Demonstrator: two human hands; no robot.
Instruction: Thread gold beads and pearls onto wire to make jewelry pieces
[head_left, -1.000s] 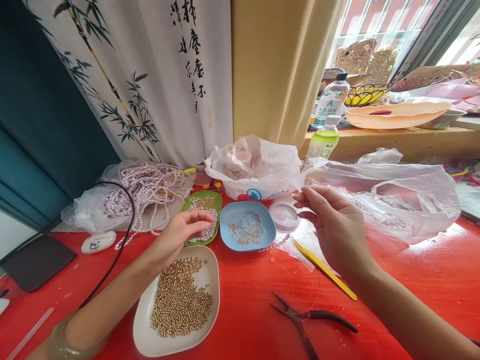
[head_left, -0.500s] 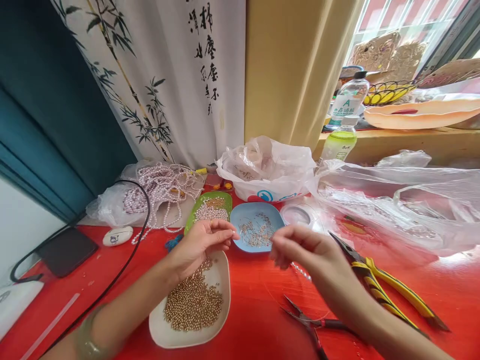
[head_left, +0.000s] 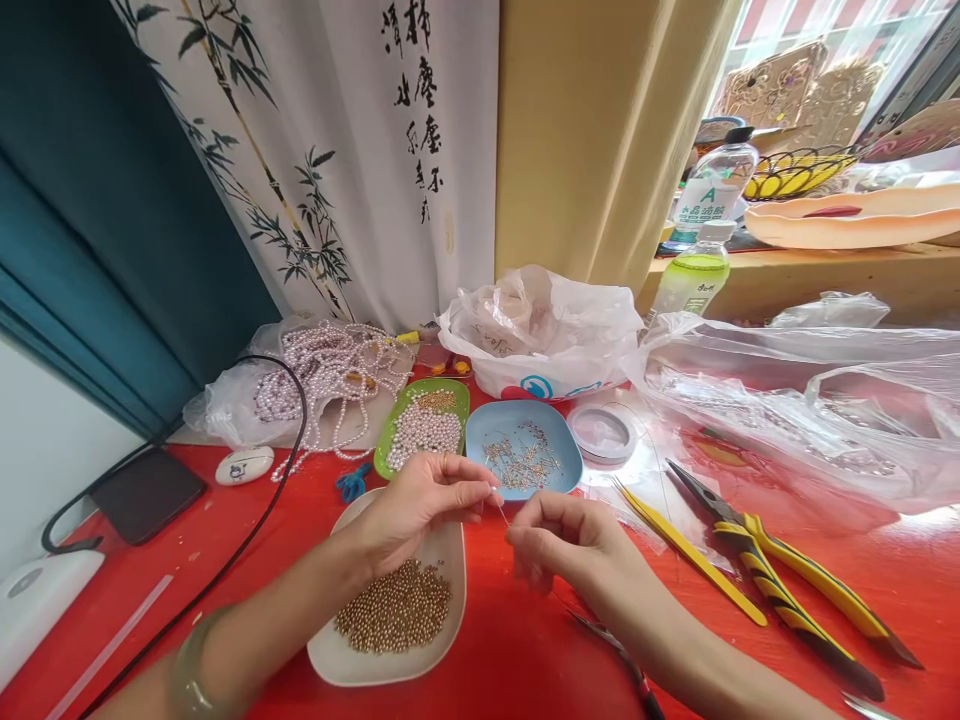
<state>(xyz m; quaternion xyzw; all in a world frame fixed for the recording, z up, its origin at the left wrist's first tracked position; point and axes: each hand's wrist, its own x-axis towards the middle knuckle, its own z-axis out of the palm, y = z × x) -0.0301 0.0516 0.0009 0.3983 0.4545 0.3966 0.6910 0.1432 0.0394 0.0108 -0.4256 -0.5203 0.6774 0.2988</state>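
Left hand (head_left: pixel 420 500) sat at centre frame over the far end of the white dish (head_left: pixel 450 560), thumb and forefinger pinched together on something tiny, too small to tell what. Right hand (head_left: pixel 562 540) was just right of it, fingers curled and pinched on a thin wire (head_left: pixel 503 514) that ran up-left toward the left fingertips; the two hands were nearly touching. White dish held gold beads (head_left: pixel 394 610), lower centre. Above the hands: green dish (head_left: pixel 390 440) with white pearls (head_left: pixel 424 432), and beside it to the right a blue dish (head_left: pixel 480 440) with small metal pins (head_left: pixel 521 462). Round clear spool (head_left: pixel 602 433) right of the blue dish. Yellow tweezers (head_left: pixel 690 550) and yellow-black pliers (head_left: pixel 787 580) lay on the red table (head_left: pixel 825 540), right of frame, apart from both hands. Pearl strands (head_left: pixel 330 375) piled on a bag at left centre. White plastic bag (head_left: pixel 547 330) sat behind the dishes. Black cable (head_left: pixel 247 530) crossed the left side.
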